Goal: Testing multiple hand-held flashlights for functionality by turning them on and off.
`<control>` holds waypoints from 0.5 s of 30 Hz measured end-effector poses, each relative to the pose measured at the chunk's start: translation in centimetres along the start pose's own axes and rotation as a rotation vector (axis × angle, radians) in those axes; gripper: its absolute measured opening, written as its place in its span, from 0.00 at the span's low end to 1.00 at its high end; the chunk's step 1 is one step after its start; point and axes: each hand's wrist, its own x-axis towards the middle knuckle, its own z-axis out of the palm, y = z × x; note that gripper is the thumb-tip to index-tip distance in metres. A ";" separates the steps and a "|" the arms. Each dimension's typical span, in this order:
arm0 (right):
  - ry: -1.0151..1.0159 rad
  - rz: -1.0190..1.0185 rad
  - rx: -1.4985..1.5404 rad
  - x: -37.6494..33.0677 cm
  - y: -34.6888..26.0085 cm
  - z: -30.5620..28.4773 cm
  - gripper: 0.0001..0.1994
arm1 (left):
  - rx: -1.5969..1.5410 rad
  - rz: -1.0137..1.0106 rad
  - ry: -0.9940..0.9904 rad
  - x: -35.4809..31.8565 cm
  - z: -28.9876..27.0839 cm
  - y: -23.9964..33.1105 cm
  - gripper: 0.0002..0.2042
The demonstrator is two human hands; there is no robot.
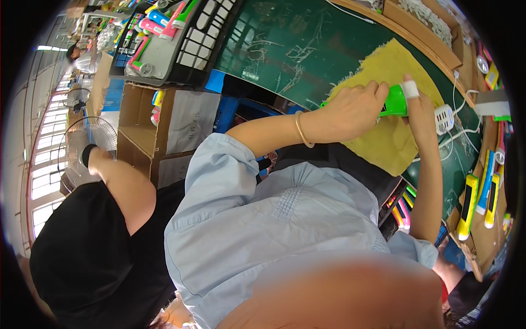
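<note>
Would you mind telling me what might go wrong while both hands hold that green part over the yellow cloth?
1. The right hand has a taped fingertip on the green part, so its grip may slip.
2. The white power strip and its cords lie just beside the hands; the left hand or a sleeve could snag them.
3. The yellow cloth could slide on the green table.
</note>
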 end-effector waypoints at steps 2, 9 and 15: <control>-0.005 -0.026 0.413 -1.2 0.4 0.0 0.28 | -0.285 -0.080 0.184 1.0 -2.5 -2.3 0.23; 0.061 0.018 0.414 -6.6 5.5 1.8 0.12 | -1.468 0.001 1.296 2.4 -18.7 -20.4 0.12; 0.163 -0.006 0.400 -6.5 6.6 3.5 0.08 | -0.595 -0.449 0.916 10.9 -13.9 -26.1 0.21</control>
